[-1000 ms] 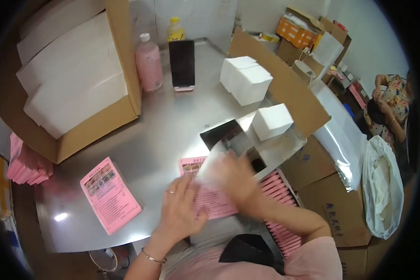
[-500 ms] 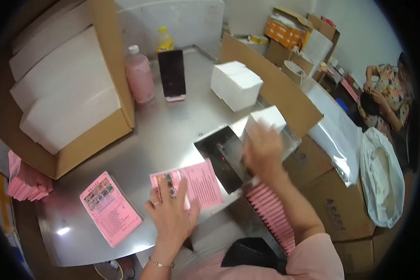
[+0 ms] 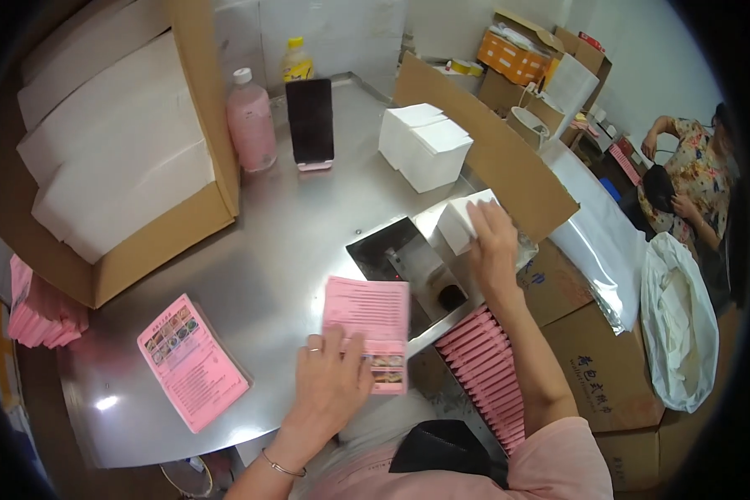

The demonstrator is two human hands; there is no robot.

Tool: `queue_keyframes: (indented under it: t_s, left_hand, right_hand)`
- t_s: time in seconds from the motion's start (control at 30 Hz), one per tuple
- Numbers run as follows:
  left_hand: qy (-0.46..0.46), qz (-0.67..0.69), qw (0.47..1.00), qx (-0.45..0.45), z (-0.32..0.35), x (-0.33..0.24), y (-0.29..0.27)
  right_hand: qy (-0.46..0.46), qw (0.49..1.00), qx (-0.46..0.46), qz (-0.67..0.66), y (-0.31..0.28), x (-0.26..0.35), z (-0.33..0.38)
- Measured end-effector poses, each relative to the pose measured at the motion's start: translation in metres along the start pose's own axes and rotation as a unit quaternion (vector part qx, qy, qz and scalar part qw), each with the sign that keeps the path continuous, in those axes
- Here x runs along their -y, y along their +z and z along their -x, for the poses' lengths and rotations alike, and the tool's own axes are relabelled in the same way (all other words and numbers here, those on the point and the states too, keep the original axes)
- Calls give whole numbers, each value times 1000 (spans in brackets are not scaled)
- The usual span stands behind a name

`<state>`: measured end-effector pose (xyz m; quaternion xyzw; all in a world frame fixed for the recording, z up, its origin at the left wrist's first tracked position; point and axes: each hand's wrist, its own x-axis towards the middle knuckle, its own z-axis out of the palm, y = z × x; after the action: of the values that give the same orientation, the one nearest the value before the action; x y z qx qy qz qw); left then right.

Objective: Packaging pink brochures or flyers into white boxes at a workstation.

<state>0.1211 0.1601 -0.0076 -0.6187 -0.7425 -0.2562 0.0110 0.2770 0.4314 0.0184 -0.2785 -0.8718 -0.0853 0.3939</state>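
My left hand is closed on the lower left part of a pink printed packet, its fingers across the face. The packet lies at the near edge of the metal table, beside a dark square opening. To the right, my right hand has its fingertips on the top and right side of a small stack of white folded tissues; its thumb is hidden. Another pile of pink printed packets lies to the left of my left hand. Behind the opening stands a taller block of white tissues.
A carton of white stacks stands at the left, with pink packets below it. A phone and pink bottle stand behind. Pink packets fill a row below the table edge. Another person sits at far right.
The pink packet has turned about a quarter and shifted right with my left hand. My right hand has moved slightly right and up, onto the small tissue stack.
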Motion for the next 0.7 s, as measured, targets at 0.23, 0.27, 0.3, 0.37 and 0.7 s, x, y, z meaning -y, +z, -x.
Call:
queue_keyframes:
  t_s: [0.23,0.27,0.3,0.37,0.7]
  left_hand:
    - [-39,21,999,-3,-2,11,-35]
    - [-19,49,999,8,-5,1,-33]
    - [-19,51,998,12,-5,-8,-28]
    - [-61,66,995,-33,-11,-13,-16]
    - [-45,49,990,-120,37,33,-60]
  right_hand:
    - [-280,919,152,-232,-18,140,70]
    - [-255,939,110,-204,-3,136,69]
    - [-206,933,226,-190,7,129,59]
    - [-194,940,264,-90,31,135,35]
    - [-45,942,329,-53,7,62,29]
